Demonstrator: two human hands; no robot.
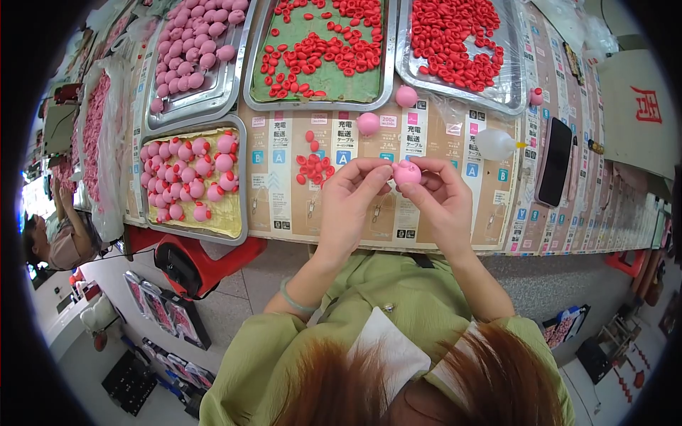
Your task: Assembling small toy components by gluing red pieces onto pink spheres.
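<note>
Both hands meet above the front edge of the desk (440, 234), which is covered in printed cardboard sheets. Between them is a small round pink ball with a soft, clay-like look (407, 172). The left hand (349, 193) has its fingers (374, 170) pinched together against the ball's left side. The right hand (445, 197) closes its fingers (426, 170) on the ball's right side and underside, so the ball is clamped between the two hands, lifted clear of the desk.

A loose scatter of small red ring-shaped pieces (315, 167) lies on the cardboard just beside the left hand. Two more plain pink balls (368, 123) rest further back, near the steel trays. To the left, a metal tray lined with yellow (234, 231) holds pink balls that already carry red pieces. At the back, a green-lined tray (389, 71) and a bare steel tray (517, 85) hold many more red pieces.

The step in hand looks like fitting a red piece onto the pink ball, or pressing one home; whether a piece is already on it cannot be told. The next move probably calls for a steady pinch that does not dent the ball.
</note>
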